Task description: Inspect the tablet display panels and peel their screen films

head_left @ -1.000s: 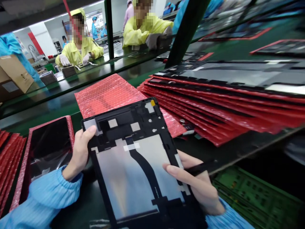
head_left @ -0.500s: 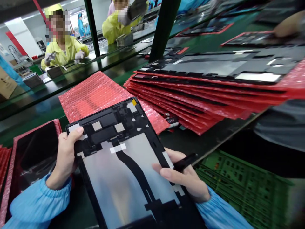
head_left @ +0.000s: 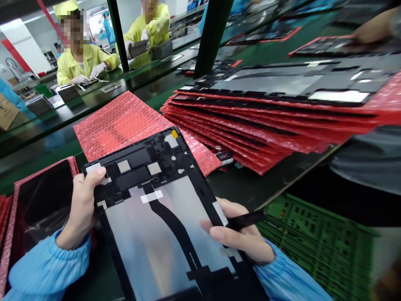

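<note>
Gripping the black-framed panel (head_left: 169,225) by its far left corner, the left hand (head_left: 80,207) pinches it, thumb on top, while the right hand (head_left: 247,242) grasps the panel's right edge, a slim black object (head_left: 249,219) held in it too; the panel is before the person, near a red bubble-wrap pouch (head_left: 122,121) and a fanned stack of red sleeves (head_left: 266,140)

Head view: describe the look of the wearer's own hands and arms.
The left hand and right hand are bare, with no gloves or rings visible. The left sleeve and right sleeve are light blue, loose, finely creased fabric, gathered at the wrists. No markings show on them.
</note>
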The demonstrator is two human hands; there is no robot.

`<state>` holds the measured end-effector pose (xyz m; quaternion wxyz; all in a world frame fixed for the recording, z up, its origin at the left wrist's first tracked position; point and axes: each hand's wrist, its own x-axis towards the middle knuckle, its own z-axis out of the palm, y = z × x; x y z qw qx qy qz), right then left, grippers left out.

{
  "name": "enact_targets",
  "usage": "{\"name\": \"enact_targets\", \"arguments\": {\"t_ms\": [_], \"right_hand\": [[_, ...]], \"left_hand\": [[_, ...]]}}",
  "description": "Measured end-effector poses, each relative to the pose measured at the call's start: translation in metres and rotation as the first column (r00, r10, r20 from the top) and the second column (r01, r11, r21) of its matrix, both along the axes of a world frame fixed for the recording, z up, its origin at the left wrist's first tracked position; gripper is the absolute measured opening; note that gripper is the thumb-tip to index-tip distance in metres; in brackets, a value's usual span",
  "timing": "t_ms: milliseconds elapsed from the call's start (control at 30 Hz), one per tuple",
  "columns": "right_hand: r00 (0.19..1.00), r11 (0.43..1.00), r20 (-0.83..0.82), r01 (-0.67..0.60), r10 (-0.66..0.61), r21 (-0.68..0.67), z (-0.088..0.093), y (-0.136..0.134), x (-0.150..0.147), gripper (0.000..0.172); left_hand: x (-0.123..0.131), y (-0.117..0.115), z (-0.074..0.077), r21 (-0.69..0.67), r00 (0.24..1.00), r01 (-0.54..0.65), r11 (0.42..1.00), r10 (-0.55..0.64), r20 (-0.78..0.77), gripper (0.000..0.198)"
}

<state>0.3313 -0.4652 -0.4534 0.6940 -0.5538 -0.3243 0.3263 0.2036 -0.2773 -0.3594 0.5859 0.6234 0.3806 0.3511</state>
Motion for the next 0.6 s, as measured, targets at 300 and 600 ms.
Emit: {"name": "enact_targets", "arguments": {"t_ms": [300, 600], "right_hand": [[0.992, 0.998, 0.113, 0.057, -0.057, 0.002, -0.0064, -0.0045, -0.0024, 0.049], [0.998, 0.995, 0.025, 0.06, -0.059, -0.075, -0.0062, -0.0061, -0.0052, 0.048]], "left_hand": [[-0.0019, 0.0014, -0.0022, -0.097, 1.0, 0.016, 0.995, -0.014, 0.025, 0.025], [-0.0009, 0.0016, -0.0003, -0.085, 1.0, 0.009, 0.996, -0.007, 0.02, 0.026]]}}
